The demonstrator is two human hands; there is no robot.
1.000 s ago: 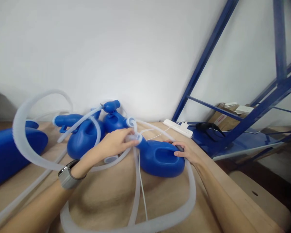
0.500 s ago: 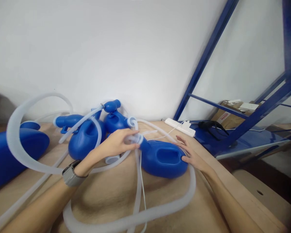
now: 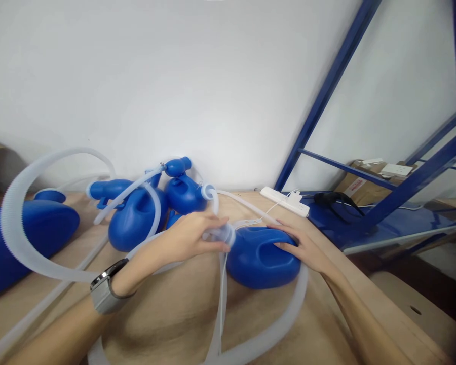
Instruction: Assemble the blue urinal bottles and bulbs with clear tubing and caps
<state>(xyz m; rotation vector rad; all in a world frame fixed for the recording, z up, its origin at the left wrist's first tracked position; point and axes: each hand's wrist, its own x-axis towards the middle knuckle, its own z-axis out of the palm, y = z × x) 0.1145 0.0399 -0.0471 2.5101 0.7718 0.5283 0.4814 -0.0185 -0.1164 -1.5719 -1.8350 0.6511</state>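
A blue plastic urinal bottle [image 3: 256, 271] lies on its side on the brown table covering. My left hand [image 3: 190, 235], with a grey-strapped watch above it, grips the translucent white cap [image 3: 228, 234] at the bottle's neck between thumb and fingers. My right hand [image 3: 306, 249] holds the bottle's right end, its thumb at the recessed handle and its fingers over the top. The cap largely hides the neck, so I cannot tell how firmly it sits. A thick translucent hose [image 3: 266, 342] loops in front of the bottle.
More blue urinal bottles [image 3: 131, 228] with hoses stand against the wall, left of centre. A large blue container [image 3: 34, 228] lies at far left. Behind the bottle is a white power strip [image 3: 283, 201]. A blue metal rack [image 3: 323, 101] rises at right, beside a stool [image 3: 414, 309].
The held bottle has rolled, its handle recess turning away, and moved slightly toward me. Both hands moved with it. The left hand and cap shifted right and down; the right thumb slid inward over the bottle.
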